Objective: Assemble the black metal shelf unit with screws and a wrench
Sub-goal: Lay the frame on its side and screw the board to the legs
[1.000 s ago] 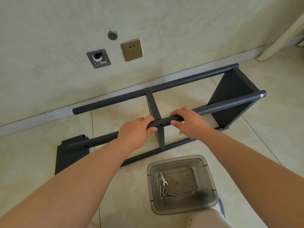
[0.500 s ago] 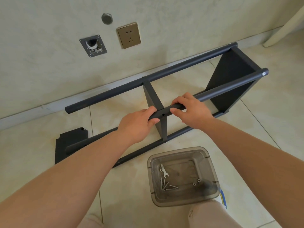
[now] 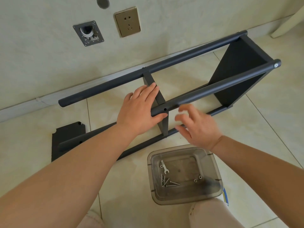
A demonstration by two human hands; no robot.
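The left hand [image 3: 139, 111] lies on the near pole [image 3: 213, 87] of the shelf unit [image 3: 238, 69]. Its fingers are mostly straight across the middle shelf panel [image 3: 160, 97], and the thumb tucks under the pole. The right hand [image 3: 197, 127] is in the air just in front of the pole. Its fingers are spread and loose, it holds nothing, and it looks a bit blurry.

Between the two hands there is a small screw hole [image 3: 165, 109] in the pole, right where the middle panel meets it. The hole has no screw in it. The shelf unit lies on its side on the tile floor [image 3: 271, 129], close to the wall [image 3: 41, 55].

Down by the knees sits a clear plastic tub [image 3: 212, 163]. Inside it are the little wrench [image 3: 164, 167] and a small pile of screws [image 3: 167, 182].

I think the job now is to put a screw in that hole. To do it well, the left hand should hold the pole and panel steady so the holes stay lined up. The right hand should pick one screw, push it in straight, and turn it by fingers first. Use the wrench last. If the pole slips, the screw may go in crooked.
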